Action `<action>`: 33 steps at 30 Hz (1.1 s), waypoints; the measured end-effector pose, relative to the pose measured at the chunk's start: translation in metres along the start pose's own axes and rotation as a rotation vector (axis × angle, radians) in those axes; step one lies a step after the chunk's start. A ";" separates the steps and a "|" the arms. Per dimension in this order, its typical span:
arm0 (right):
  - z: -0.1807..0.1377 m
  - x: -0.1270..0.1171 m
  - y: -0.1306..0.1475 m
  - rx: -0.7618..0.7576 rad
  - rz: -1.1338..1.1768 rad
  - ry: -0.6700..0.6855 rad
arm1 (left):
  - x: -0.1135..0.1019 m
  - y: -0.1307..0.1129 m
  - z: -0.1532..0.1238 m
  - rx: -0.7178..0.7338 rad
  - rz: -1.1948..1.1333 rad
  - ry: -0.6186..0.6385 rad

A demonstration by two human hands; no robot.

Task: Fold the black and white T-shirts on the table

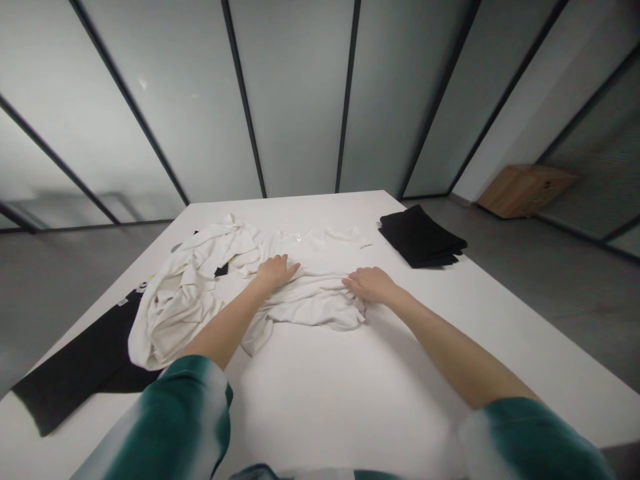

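A white T-shirt (315,280) lies rumpled in the middle of the white table (350,393), its collar toward the far side. My left hand (277,271) rests flat on the shirt's left part, fingers stretched out. My right hand (369,283) lies on the shirt's right part, fingers pointing left and resting on a bunched fold of the fabric.
A heap of white garments (180,300) sits left of the shirt, over a black garment (75,373) spread at the table's left edge. A stack of folded black clothes (421,237) lies at the far right. Glass wall panels stand behind; a wooden box (525,190) is on the floor.
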State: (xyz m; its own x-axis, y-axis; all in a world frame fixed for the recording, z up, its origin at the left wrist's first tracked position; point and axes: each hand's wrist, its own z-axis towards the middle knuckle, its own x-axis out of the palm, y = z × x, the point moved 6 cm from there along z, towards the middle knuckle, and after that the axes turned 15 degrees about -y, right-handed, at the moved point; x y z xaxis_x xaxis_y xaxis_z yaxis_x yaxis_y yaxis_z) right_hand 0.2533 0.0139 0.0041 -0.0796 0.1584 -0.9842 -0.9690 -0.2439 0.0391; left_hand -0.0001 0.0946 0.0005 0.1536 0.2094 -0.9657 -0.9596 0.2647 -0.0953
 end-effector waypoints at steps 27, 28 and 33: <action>0.030 0.007 -0.057 0.357 0.048 -0.284 | 0.013 0.009 -0.012 0.082 0.010 0.126; 0.032 0.005 -0.071 0.441 0.021 -0.311 | 0.012 0.009 -0.012 0.062 0.010 0.079; 0.039 0.022 -0.119 0.647 -0.028 -0.221 | 0.017 0.006 -0.014 0.028 0.014 -0.038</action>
State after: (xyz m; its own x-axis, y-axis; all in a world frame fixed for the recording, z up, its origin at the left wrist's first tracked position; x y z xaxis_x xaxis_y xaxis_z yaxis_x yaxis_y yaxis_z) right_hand 0.3579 0.0840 -0.0153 -0.0318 0.3646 -0.9306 -0.9107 0.3730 0.1772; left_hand -0.0068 0.0867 -0.0203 0.1499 0.2483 -0.9570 -0.9549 0.2874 -0.0750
